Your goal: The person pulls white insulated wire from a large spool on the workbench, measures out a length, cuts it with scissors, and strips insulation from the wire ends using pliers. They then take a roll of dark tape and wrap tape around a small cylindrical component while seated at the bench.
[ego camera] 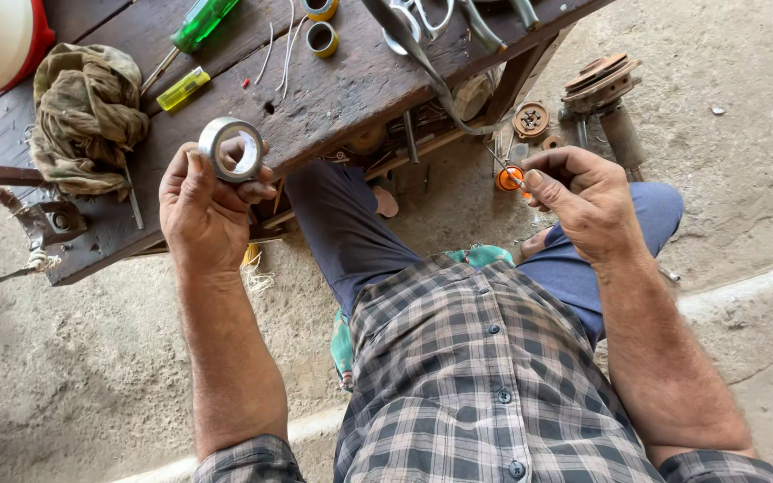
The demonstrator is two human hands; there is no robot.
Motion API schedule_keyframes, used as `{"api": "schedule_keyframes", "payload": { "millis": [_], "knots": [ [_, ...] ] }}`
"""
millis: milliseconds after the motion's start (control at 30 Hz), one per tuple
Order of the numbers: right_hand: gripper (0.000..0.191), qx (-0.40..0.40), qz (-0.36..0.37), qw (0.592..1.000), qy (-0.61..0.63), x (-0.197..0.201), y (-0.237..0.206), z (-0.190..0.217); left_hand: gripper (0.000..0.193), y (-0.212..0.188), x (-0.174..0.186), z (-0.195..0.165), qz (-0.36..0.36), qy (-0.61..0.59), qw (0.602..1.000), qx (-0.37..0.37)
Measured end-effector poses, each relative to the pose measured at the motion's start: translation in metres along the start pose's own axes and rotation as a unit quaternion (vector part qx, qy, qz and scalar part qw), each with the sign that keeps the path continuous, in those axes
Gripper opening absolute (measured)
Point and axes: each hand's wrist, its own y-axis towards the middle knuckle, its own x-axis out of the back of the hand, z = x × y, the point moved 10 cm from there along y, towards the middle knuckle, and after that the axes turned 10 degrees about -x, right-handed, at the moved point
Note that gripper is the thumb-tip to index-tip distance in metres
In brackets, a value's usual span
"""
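Left hand (203,210) raised in front of the dark, worn wooden workbench (351,85), fingers curled narrowly around a grey roll of adhesive tape (231,148). Roll pinched at its rim between thumb and fingertips, standing on edge above the knuckles with the open core facing up toward the camera, probably held that way so the free end can be found and drawn off. Right hand (588,206) lifted well apart from the left, fingers closed in a tight pinch on something thin, perhaps a wire or a narrow strip; too fine to tell which. Just beyond those fingertips, a small orange round part (510,178), seemingly tied to what is pinched, though contact not clear.

Beyond the left fingers, on the bench: a crumpled olive-brown rag (87,112), a green-handled screwdriver (194,29), a short yellow-green translucent handle (182,89), and two small yellow-rimmed tape rolls (320,25). Metal scissors (418,20) further along the bench top, near its edge. Past the right fingers, on the concrete floor, a rusty metal pulley assembly (601,89) and a round rusty disc (530,119). Below both hands, a checked grey shirt (485,376) and blue trousers (360,233), knees bent under the bench.
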Motion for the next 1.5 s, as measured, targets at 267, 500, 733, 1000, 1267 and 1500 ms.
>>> {"api": "schedule_keyframes", "payload": {
  "millis": [267,500,733,1000,1267,1500],
  "knots": [
    [0.022,0.049,-0.017,0.998,-0.030,0.010,-0.010,0.032,0.043,0.004,-0.040,0.045,0.015,-0.027,0.998,0.055],
    [0.033,0.169,0.047,0.980,-0.090,-0.024,-0.028,0.081,0.055,-0.019,-0.113,0.078,0.106,-0.037,0.985,0.129],
    [0.048,0.180,0.084,0.968,-0.155,-0.061,-0.044,0.100,0.049,-0.056,-0.175,0.125,0.140,-0.125,0.962,0.197],
    [0.032,0.132,0.028,0.989,-0.061,-0.052,-0.032,0.079,0.022,-0.063,-0.185,0.146,0.145,-0.072,0.975,0.152],
    [0.031,0.026,-0.068,0.997,0.000,-0.031,-0.028,0.016,0.013,-0.088,-0.190,0.155,0.113,0.017,0.991,0.077],
    [0.029,0.052,-0.052,0.997,0.025,-0.014,-0.027,-0.019,0.016,-0.112,-0.191,0.186,0.113,0.058,0.984,0.122]
  ]
}}
